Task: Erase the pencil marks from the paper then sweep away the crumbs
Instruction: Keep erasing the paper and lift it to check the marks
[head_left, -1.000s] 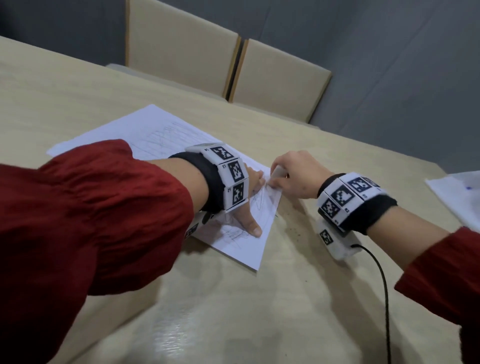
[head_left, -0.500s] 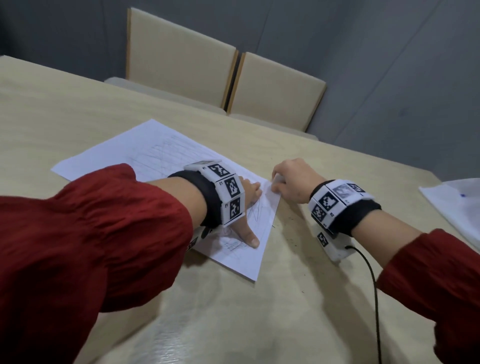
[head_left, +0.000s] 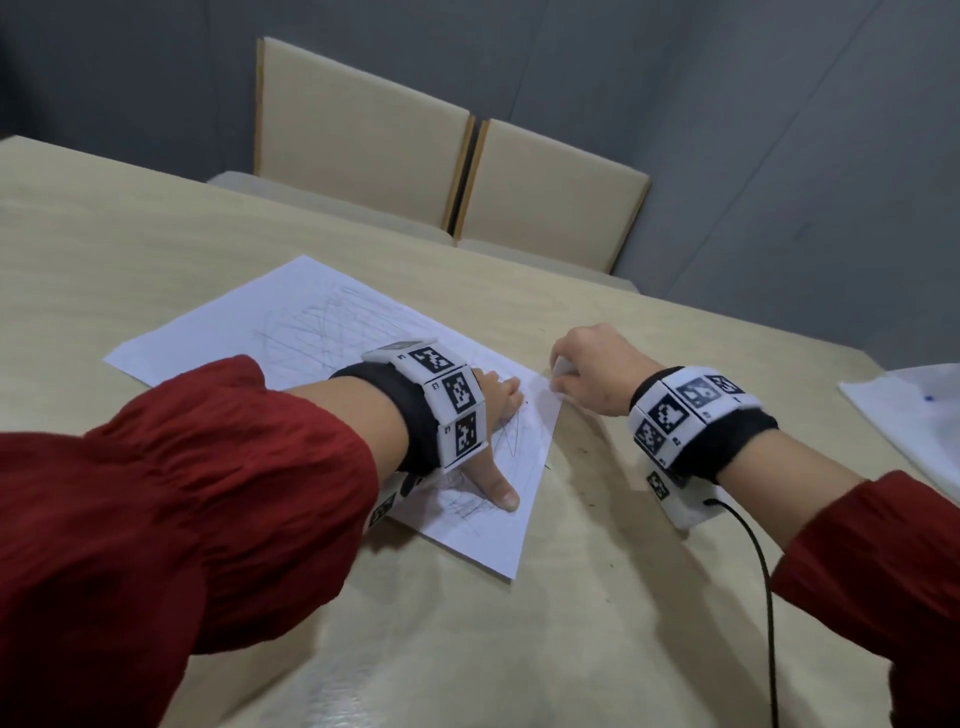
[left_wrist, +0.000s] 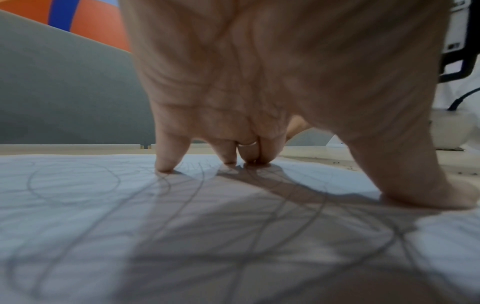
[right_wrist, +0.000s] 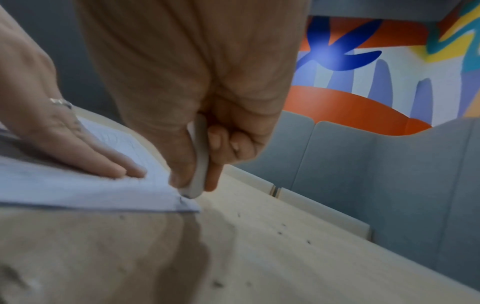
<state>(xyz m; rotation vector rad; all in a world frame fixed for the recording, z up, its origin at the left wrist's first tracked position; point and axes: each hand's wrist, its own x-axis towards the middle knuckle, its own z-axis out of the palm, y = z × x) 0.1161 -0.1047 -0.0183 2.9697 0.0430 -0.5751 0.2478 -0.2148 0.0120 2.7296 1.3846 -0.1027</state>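
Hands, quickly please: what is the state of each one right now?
Left hand: open, fingers spread, pressing the paper flat.
Right hand: closed around the eraser, rubbing at the paper's corner.

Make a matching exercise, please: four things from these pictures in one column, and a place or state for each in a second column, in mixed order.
Things:
1. left hand
2. eraser
3. crumbs
4. paper

Places or states:
a. scattered on the bare table beside the sheet
b. lies flat, pencil lines on it
c. fingers spread, pressing the sheet down
d. pinched in the right hand, its tip at the sheet's corner

Pairs: 1-c, 2-d, 3-a, 4-b
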